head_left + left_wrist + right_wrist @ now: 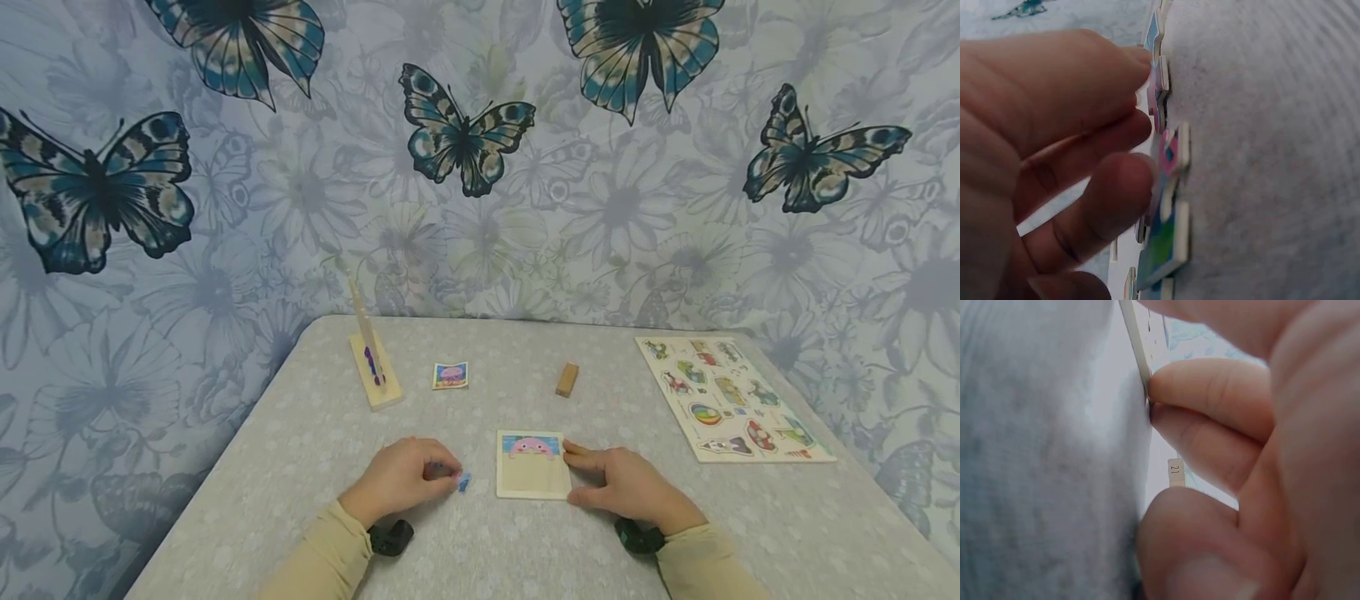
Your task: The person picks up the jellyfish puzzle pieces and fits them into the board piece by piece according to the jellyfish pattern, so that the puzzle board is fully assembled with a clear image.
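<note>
A square wooden puzzle frame [534, 479] lies on the table, its upper part filled with a pink smiling creature on blue and its lower part bare wood. My right hand [626, 483] rests against the frame's right edge, fingertips near the upper corner and thumb near the lower one. To the left, the fingertips of my left hand [408, 475] are right at small blue-and-pink jigsaw pieces [464, 482]. Up close in the left wrist view, several pieces [1163, 247] lie along the fingertips, with a gap between the bent fingers. Part of the pieces is hidden behind the left hand.
Behind the hands stand a wooden stand [375, 379] with a thin upright panel, a small picture card [450, 376] and a little wooden block [567, 380]. A large sheet with several colourful pictures [735, 400] lies at the right. A butterfly-patterned wall [480, 250] rises behind the table.
</note>
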Demonstrator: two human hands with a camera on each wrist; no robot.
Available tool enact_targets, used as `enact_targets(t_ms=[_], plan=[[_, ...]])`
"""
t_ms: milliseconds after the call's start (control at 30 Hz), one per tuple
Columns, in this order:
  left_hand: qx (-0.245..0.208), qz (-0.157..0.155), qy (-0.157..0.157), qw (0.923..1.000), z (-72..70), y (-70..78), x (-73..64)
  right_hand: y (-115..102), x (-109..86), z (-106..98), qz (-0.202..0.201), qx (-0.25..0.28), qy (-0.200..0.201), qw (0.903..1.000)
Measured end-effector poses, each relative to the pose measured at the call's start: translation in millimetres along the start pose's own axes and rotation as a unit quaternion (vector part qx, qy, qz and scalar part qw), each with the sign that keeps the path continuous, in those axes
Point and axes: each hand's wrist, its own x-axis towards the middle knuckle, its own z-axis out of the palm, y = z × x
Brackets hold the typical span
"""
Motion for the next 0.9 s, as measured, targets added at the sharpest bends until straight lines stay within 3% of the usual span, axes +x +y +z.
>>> enact_targets(t_ms=[233, 467, 700, 900], plan=[[-0.044, 0.046, -0.018, 0.9978, 0.6, -0.5, -1.9, -1.5, -1.7, 0.6, -0.003, 0.008, 0.000, 1.0000], [-0.037, 0.039, -0.024, 0.9983, 0.9, 0.8, -1.1, -1.9, -1.2, 0.3, -0.003, 0.003, 0.004, 1.0000], [-0.029, 0.059, -0.022, 0.9976, 1.7, 0.2, -1.1, -1.2, 0.3, 1.3, -0.001, -0.003, 0.006, 1.0000], [-0.024, 0.050, -0.022, 0.9982, 2.1, -0.1, -0.2, 0.0, 1.2, 2.2, 0.001, -0.003, 0.009, 1.0000]])
